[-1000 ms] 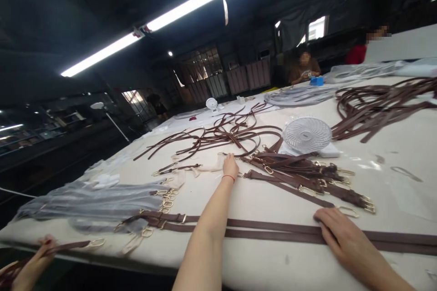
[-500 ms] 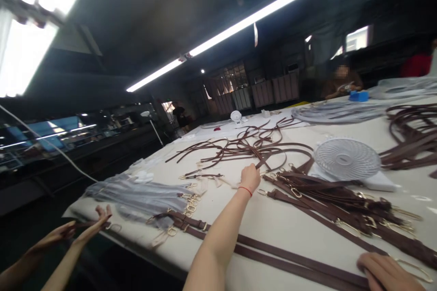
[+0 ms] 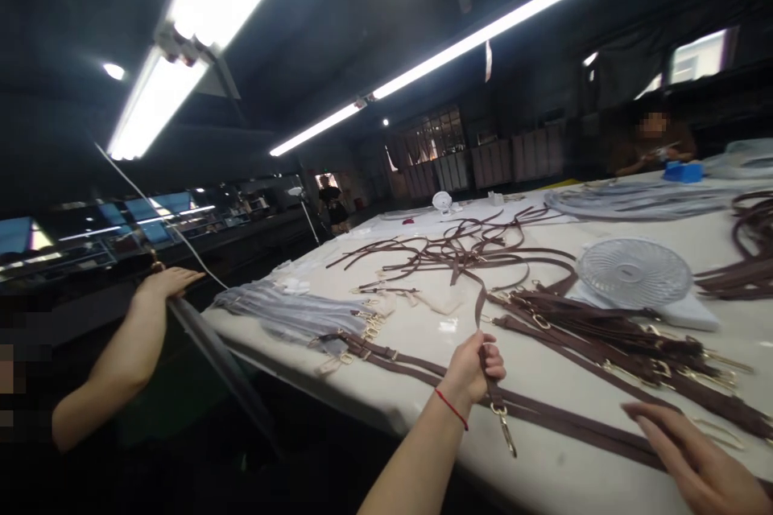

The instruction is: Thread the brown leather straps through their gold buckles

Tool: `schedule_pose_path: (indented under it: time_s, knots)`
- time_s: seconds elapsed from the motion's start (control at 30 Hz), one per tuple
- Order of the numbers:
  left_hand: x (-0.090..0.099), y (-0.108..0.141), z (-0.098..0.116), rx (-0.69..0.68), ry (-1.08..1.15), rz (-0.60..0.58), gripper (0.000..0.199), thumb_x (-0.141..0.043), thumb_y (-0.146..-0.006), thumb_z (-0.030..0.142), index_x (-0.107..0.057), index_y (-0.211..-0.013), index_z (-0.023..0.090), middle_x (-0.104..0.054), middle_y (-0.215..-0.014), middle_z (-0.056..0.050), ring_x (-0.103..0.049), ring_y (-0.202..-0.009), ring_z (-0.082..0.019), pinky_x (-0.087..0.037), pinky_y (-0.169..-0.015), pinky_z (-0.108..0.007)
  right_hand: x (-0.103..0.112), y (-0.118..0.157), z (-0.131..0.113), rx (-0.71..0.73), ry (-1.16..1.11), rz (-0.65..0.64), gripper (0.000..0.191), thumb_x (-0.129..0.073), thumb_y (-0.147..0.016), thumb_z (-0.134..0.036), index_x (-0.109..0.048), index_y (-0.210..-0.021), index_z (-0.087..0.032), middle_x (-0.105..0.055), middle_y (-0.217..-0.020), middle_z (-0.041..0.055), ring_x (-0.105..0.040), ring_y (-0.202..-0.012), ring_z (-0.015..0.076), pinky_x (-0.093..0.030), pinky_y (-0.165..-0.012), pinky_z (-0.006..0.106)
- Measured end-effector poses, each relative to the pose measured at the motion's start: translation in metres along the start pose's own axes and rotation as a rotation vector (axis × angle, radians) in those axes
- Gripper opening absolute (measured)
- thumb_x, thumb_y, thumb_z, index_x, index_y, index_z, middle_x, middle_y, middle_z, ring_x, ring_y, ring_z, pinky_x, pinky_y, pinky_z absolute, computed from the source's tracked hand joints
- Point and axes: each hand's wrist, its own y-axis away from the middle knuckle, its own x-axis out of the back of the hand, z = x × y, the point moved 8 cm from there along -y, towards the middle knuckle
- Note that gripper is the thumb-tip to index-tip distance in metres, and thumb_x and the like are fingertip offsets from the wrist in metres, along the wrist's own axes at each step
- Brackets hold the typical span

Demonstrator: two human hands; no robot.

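Observation:
My left hand (image 3: 474, 366), with a red cord at the wrist, is closed round a brown strap (image 3: 481, 310). A gold snap hook (image 3: 504, 428) hangs from the strap end below my fist. The strap's other part runs back to a loose tangle of brown straps (image 3: 465, 253). My right hand (image 3: 700, 459) is at the lower right, fingers stretched out and holding nothing. It hovers over or beside two long brown straps (image 3: 561, 417); whether it touches them I cannot tell. A heap of straps with gold buckles (image 3: 604, 342) lies just beyond.
A white fan (image 3: 634, 273) stands behind the heap. Straps in clear wrapping (image 3: 302, 310) lie at the table's left edge. A co-worker's hand (image 3: 169, 282) is at the far left, above a long hanging strip. Another person (image 3: 655, 141) sits beyond a blue box (image 3: 682, 171).
My left hand has drawn the strap toward me, and its snap hook now shows. My right hand has lifted, fingers straighter. The co-worker's arm has risen, and the view has shifted left.

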Motion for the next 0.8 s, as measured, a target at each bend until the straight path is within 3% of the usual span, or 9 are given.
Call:
schedule_pose_path:
  time_s: [0.13,0.2,0.27,0.37,0.47,0.57,0.63,0.73,0.8]
  knots:
    - [-0.032,0.034,-0.047,0.198,0.62,-0.045,0.028,-0.034,-0.098,0.03,-0.05,-0.085,0.011,-0.036,-0.067,0.0,-0.034,-0.051,-0.006,-0.032,-0.045,-0.015,-0.044,0.028,-0.073,-0.378,-0.637,-0.404,0.05,-0.045,-0.089,-0.062,-0.064,-0.104,-0.018,-0.065,-0.116,0.013,-0.061,-0.109,0.0293,-0.049,-0.099,0.042]
    - [-0.045,0.042,-0.058,0.215,0.697,-0.045,0.03,-0.034,-0.099,0.029,-0.053,-0.086,0.01,-0.039,-0.069,-0.001,-0.039,-0.054,-0.007,-0.037,-0.048,-0.016,-0.068,0.043,-0.097,-0.572,-0.886,-0.542,0.053,-0.048,-0.087,-0.064,-0.063,-0.1,-0.016,-0.068,-0.105,0.015,-0.065,-0.101,0.0288,-0.049,-0.097,0.043]
    - [-0.053,0.045,-0.064,0.214,0.685,-0.045,0.029,-0.036,-0.099,0.028,-0.055,-0.087,0.01,-0.041,-0.07,-0.002,-0.04,-0.056,-0.007,-0.04,-0.049,-0.017,-0.079,0.055,-0.107,-0.673,-1.021,-0.594,0.051,-0.044,-0.091,-0.061,-0.063,-0.103,-0.014,-0.069,-0.101,0.0153,-0.066,-0.096,0.0271,-0.05,-0.094,0.043]
    - [-0.06,0.049,-0.071,0.192,0.63,-0.04,0.026,-0.037,-0.098,0.026,-0.057,-0.089,0.011,-0.045,-0.071,-0.003,-0.042,-0.056,-0.008,-0.042,-0.051,-0.018,-0.079,0.067,-0.106,-0.741,-1.096,-0.575,0.053,-0.038,-0.094,-0.059,-0.061,-0.106,-0.012,-0.069,-0.097,0.0156,-0.067,-0.087,0.0241,-0.052,-0.085,0.04]
    - [-0.066,0.055,-0.076,0.191,0.598,-0.041,0.025,-0.039,-0.097,0.024,-0.057,-0.09,0.009,-0.049,-0.072,-0.004,-0.046,-0.058,-0.009,-0.043,-0.053,-0.02,-0.074,0.072,-0.103,-0.733,-1.025,-0.53,0.048,-0.049,-0.089,-0.059,-0.06,-0.098,-0.014,-0.067,-0.09,0.0111,-0.065,-0.075,0.0189,-0.052,-0.069,0.03]
    - [-0.074,0.06,-0.079,0.214,0.556,-0.083,0.021,-0.042,-0.094,0.02,-0.058,-0.091,0.007,-0.053,-0.073,-0.006,-0.05,-0.058,-0.011,-0.044,-0.054,-0.022,-0.066,0.072,-0.098,-0.649,-0.852,-0.472,0.042,-0.063,-0.08,-0.057,-0.055,-0.083,-0.016,-0.06,-0.071,0.0017,-0.054,-0.058,0.0115,-0.042,-0.053,0.021]
    - [-0.075,0.061,-0.078,0.214,0.543,-0.105,0.018,-0.044,-0.092,0.018,-0.059,-0.089,0.006,-0.055,-0.073,-0.007,-0.052,-0.059,-0.012,-0.044,-0.055,-0.024,-0.06,0.08,-0.092,-0.614,-0.773,-0.5,0.041,-0.062,-0.08,-0.057,-0.053,-0.08,-0.016,-0.054,-0.065,-0.0013,-0.047,-0.053,0.0094,-0.037,-0.049,0.02]
    - [-0.063,0.055,-0.068,0.176,0.566,-0.091,0.016,-0.045,-0.091,0.016,-0.057,-0.084,0.008,-0.057,-0.072,-0.008,-0.053,-0.058,-0.013,-0.044,-0.056,-0.025,-0.043,0.118,-0.076,-0.615,-0.723,-0.646,0.041,-0.058,-0.084,-0.058,-0.057,-0.083,-0.016,-0.055,-0.065,-0.0004,-0.048,-0.055,0.0106,-0.038,-0.051,0.02]
    - [-0.048,0.049,-0.06,0.147,0.577,-0.064,0.016,-0.046,-0.091,0.016,-0.056,-0.081,0.009,-0.057,-0.072,-0.007,-0.054,-0.058,-0.013,-0.045,-0.058,-0.025,-0.02,0.154,-0.056,-0.668,-0.669,-0.683,0.044,-0.059,-0.081,-0.061,-0.06,-0.082,-0.017,-0.057,-0.067,0.0017,-0.052,-0.058,0.0133,-0.043,-0.053,0.022]
